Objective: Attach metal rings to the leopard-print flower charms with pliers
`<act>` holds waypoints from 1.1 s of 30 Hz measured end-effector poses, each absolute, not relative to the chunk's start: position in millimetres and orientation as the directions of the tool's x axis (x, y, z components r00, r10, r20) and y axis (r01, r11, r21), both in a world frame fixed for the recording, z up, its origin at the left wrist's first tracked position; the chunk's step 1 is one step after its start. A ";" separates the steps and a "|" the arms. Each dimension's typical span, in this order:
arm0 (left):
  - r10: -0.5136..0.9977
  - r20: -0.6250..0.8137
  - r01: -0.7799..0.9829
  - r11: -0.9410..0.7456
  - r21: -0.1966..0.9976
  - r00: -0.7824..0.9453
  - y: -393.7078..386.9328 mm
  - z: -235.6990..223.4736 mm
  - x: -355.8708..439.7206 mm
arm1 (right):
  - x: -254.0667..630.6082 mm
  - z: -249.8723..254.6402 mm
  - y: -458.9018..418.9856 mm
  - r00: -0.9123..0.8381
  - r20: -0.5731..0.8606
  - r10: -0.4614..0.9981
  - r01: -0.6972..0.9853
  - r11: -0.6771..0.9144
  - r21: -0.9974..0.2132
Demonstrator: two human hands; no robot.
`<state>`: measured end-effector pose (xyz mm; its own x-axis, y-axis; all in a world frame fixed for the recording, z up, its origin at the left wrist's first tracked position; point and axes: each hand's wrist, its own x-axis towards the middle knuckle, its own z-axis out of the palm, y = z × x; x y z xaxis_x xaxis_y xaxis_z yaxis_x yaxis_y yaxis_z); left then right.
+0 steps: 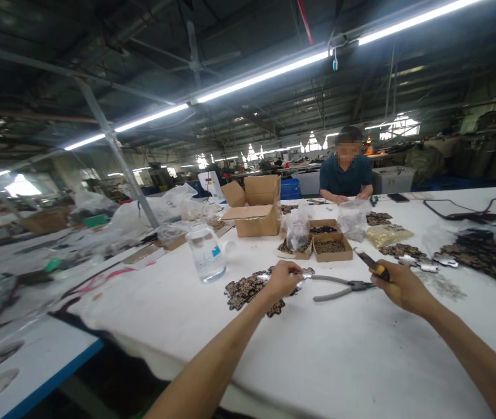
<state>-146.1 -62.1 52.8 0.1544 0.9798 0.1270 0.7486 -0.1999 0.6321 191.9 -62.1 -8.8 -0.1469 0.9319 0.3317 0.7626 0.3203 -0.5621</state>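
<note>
My right hand (404, 286) is closed around a box cutter (378, 269) with a yellow and black handle, its blade pointing up and left. My left hand (283, 280) has its fingers pinched together at the edge of a small leopard-print patch (307, 272) with a silvery back. Under and beside that hand lies a pile of similar dark-edged patches (248, 291). Between my hands, pliers (346, 286) with grey handles lie spread on the white table (317, 355), their tips close to my right fingers.
A clear water jug (206, 253) stands left of the pile. Behind are an open cardboard box (256, 218) and small trays of metal bits (331, 247) beside plastic bags (353, 218). More patches (487, 259) are heaped at right. A co-worker (346, 169) leans on the far side.
</note>
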 end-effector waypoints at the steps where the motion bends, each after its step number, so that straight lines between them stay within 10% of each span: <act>1: 0.982 0.149 0.787 -0.183 0.590 0.116 -60.7 56.2 -165.2 | 190.6 -7.6 -63.5 -0.155 0.326 0.933 0.770 0.321 -0.551; 14: 0.973 0.229 0.954 -0.106 0.281 0.040 -13.6 33.9 -173.2 | 174.8 2.6 -81.0 -0.272 0.219 0.937 0.841 0.342 -0.420; 33: 0.948 0.145 0.479 -0.271 0.835 0.284 30.6 7.1 -175.1 | 150.3 -2.2 -96.4 -0.446 0.158 0.881 0.794 0.471 -0.384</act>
<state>-175.1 30.6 7.1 0.2836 0.9479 0.1455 0.4790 -0.2714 0.8348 150.3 -96.4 -2.2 -0.4456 0.8812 0.1580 0.7944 0.4706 -0.3840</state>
